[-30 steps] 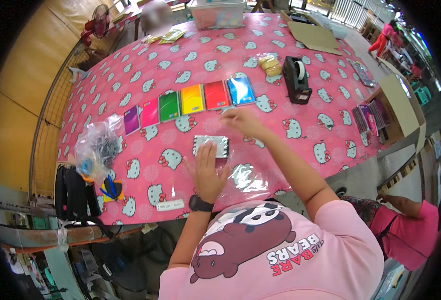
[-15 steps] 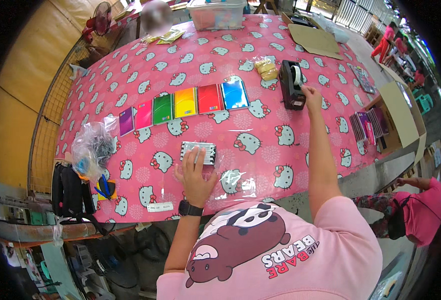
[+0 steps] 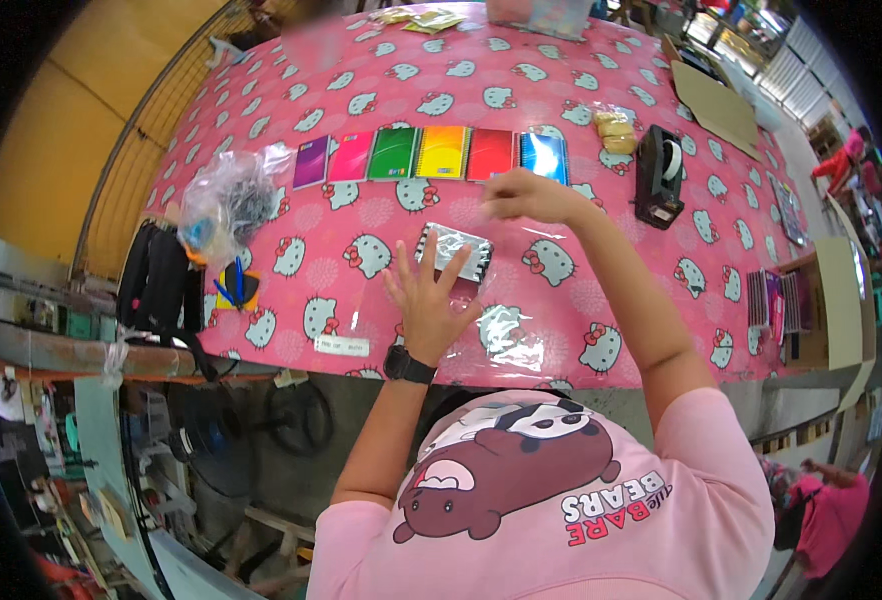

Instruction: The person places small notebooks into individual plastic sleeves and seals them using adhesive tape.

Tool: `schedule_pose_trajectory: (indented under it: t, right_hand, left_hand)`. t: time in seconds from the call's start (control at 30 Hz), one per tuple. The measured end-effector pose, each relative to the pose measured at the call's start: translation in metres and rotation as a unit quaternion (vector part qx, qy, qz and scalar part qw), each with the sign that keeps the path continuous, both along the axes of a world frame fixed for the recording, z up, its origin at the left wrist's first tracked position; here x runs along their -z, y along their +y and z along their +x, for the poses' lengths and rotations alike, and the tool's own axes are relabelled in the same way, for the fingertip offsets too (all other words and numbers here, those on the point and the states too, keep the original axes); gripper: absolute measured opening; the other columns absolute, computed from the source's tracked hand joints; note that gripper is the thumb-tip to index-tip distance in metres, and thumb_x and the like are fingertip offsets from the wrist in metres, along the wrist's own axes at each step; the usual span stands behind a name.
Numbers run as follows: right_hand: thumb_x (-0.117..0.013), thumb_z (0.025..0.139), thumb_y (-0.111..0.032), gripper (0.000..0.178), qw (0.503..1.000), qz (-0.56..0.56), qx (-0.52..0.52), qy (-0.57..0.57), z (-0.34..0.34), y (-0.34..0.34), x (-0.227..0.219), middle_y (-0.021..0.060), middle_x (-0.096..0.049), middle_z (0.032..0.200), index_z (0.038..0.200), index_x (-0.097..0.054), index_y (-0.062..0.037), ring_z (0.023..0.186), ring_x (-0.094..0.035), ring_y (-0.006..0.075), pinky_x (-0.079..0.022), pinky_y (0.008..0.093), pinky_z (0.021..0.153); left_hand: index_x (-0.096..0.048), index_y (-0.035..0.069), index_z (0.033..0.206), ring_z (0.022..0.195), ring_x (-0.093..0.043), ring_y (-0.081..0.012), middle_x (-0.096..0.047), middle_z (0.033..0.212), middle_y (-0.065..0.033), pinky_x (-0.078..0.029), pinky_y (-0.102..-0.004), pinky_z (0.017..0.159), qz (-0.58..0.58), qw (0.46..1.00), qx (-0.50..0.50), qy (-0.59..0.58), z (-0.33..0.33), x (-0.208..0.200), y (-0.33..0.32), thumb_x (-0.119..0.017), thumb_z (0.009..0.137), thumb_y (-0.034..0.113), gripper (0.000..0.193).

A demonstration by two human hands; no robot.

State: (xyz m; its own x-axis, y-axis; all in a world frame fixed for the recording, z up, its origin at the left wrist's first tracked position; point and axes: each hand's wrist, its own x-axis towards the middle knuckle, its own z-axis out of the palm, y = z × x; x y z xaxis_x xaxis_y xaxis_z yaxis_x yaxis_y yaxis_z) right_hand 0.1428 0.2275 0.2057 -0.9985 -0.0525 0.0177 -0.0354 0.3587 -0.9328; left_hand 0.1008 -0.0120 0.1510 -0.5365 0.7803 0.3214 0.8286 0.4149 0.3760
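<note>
My left hand [image 3: 431,305] lies with spread fingers on a small silvery-white pack [image 3: 464,247] with dark ridged ends, partly wrapped in clear plastic; the fingers cover some of it. Above and right of the pack is my right hand [image 3: 531,197], its fingertips drawn together and smeared by motion. Whatever they hold cannot be made out. Behind it stands a row of spiral notebooks: purple [image 3: 312,161], pink [image 3: 350,157], green [image 3: 394,153], yellow [image 3: 442,151], red [image 3: 490,153] and blue [image 3: 544,156]. A black tape dispenser [image 3: 656,190] with a pale roll sits at the right.
Yellowish rolls in clear wrap [image 3: 616,132] lie beside the dispenser. At left are a plastic bag [image 3: 231,205], a black bag [image 3: 151,275] and blue-handled scissors [image 3: 238,283]. An open carton [image 3: 831,310] with notebooks stands right. A white label strip [image 3: 343,346] is near the table's front edge.
My right hand has left the tape dispenser and moved left toward the pack. My left hand stays on the pack, its fingers more widely spread. The whole view has shifted.
</note>
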Motion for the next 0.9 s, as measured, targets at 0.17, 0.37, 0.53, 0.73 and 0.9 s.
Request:
schedule_pose_trajectory:
  t: [0.17,0.37,0.53,0.73,0.9]
  right_hand:
    - [-0.069,0.07,-0.046,0.049,0.912,0.394,-0.113,-0.034,-0.062,-0.032,-0.008,0.0092,-0.051,0.056,0.067,-0.057,0.0012,0.055,-0.051,0.0188,-0.04,0.0349,0.053]
    - [-0.063,0.066,-0.063,0.061,0.895,0.383,-0.124,-0.194,-0.077,0.002,0.044,0.006,-0.055,0.059,0.071,-0.06,-0.0029,0.053,-0.051,0.0169,-0.039,0.0336,0.048]
    - [-0.057,0.082,-0.047,0.043,0.946,-0.074,0.061,-0.31,-0.034,-0.005,0.111,0.0008,-0.05,0.055,0.07,-0.06,-0.0063,0.05,-0.047,0.0116,-0.039,0.0326,0.048]
    - [-0.065,0.076,-0.019,0.019,0.964,0.155,0.209,-0.061,0.013,0.003,0.124,0.0008,-0.052,0.061,0.078,-0.056,-0.0024,0.052,-0.047,0.0112,-0.039,0.028,0.049]
    - [-0.062,0.076,-0.01,0.014,0.969,-0.02,0.245,0.001,0.057,-0.004,0.124,0.0026,-0.054,0.067,0.085,-0.056,-0.0015,0.053,-0.05,0.0103,-0.043,0.0233,0.048]
  left_hand:
    - [-0.047,0.032,0.128,0.132,-0.014,-0.0446,-0.024,0.146,-0.0073,-0.013,-0.0666,0.099,0.02,1.0,0.0,-0.011,0.0,0.001,0.0,-0.074,0.061,0.034,0.072]
    - [-0.038,0.024,0.134,0.132,-0.017,-0.0411,-0.025,0.145,-0.0075,-0.013,-0.0646,0.101,0.052,0.998,-0.023,-0.011,0.002,0.011,-0.002,-0.074,0.059,0.033,0.083]
    - [-0.029,0.014,0.138,0.133,-0.015,-0.0389,-0.024,0.145,-0.0071,-0.016,-0.0637,0.101,0.037,0.997,-0.06,0.033,0.008,0.01,0.004,-0.074,0.058,0.028,0.092]
    - [-0.027,0.017,0.139,0.135,-0.016,-0.0334,-0.025,0.146,-0.0068,-0.018,-0.0648,0.1,-0.095,0.982,-0.108,0.124,0.002,-0.003,0.023,-0.069,0.063,0.016,0.087]
    - [-0.046,0.012,0.124,0.115,-0.049,-0.0239,-0.051,0.123,-0.0059,-0.026,-0.062,0.099,-0.265,0.946,0.122,0.139,-0.03,-0.031,0.055,-0.079,0.053,0.019,0.078]
